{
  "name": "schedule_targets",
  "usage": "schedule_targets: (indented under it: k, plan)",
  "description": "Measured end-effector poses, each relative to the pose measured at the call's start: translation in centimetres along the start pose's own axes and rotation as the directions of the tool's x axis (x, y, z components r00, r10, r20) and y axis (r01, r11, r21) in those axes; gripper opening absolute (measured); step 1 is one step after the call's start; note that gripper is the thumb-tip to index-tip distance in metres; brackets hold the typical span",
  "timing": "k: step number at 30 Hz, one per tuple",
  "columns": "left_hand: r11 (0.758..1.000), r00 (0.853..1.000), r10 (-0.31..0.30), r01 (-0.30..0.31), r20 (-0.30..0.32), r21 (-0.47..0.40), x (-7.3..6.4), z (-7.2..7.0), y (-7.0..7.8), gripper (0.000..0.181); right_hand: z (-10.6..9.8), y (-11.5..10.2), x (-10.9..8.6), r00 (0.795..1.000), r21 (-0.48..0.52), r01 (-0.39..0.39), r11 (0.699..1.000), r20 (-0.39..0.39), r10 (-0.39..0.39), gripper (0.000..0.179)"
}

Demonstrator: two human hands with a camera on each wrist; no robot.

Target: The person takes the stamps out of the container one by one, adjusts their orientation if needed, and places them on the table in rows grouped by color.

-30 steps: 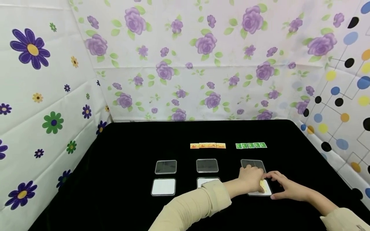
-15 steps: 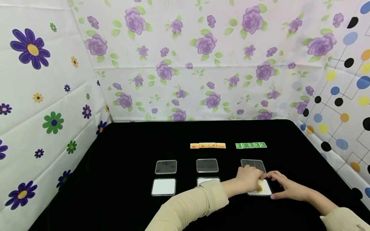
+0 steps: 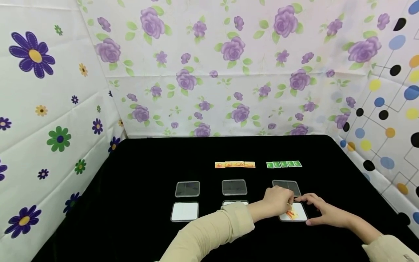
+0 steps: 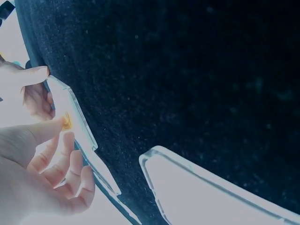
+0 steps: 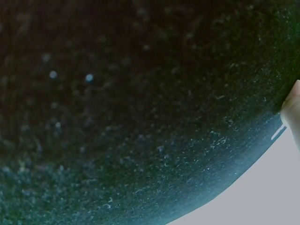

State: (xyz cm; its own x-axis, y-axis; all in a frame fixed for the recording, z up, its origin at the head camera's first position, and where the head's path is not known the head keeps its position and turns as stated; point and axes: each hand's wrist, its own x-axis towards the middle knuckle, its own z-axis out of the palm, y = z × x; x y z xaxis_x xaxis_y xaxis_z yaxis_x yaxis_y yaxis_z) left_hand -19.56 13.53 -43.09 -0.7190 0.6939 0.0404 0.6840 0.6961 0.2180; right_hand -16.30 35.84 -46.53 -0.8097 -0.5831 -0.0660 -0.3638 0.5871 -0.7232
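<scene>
In the head view, my left hand [image 3: 276,200] is over the rightmost white-bottomed clear plastic box [image 3: 302,217]. Its thumb and finger pinch a small yellow-orange paper piece [image 4: 67,122], seen at the thumb tip in the left wrist view. Red and yellow printing [image 3: 292,214] shows against the white inside the box. My right hand [image 3: 327,211] holds the same box at its right side, thumb at the near corner and fingers at the far edge. Only a fingertip of it appears in the right wrist view. A clear lid [image 3: 286,185] lies just behind, partly hidden by the left hand.
Two more white-bottomed boxes, a left box [image 3: 184,211] and a middle box [image 3: 235,202] half hidden by the sleeve, have a left lid [image 3: 187,189] and a middle lid [image 3: 234,187] behind them. Farther back lie orange stamps [image 3: 235,165] and green stamps [image 3: 284,164] on black cloth [image 3: 147,163].
My left hand has moved a little to the left across the box, uncovering more of the red and yellow printing. The right hand stays in place at the box.
</scene>
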Motion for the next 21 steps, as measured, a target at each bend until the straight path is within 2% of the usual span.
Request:
schedule_targets:
  k: [11,21]
  plan:
    - [0.994,0.998,-0.063,0.061,-0.023,-0.094,-0.4,-0.5,-0.8,0.013,-0.1,-0.3,0.4,0.998,-0.013,-0.069,0.998,0.014,0.069,0.066]
    - [0.963,0.996,-0.081,0.073,-0.021,-0.261,-1.4,-1.6,-2.5,0.011,0.0,-0.1,0.3,0.998,-0.008,-0.068,0.998,0.01,0.068,0.065]
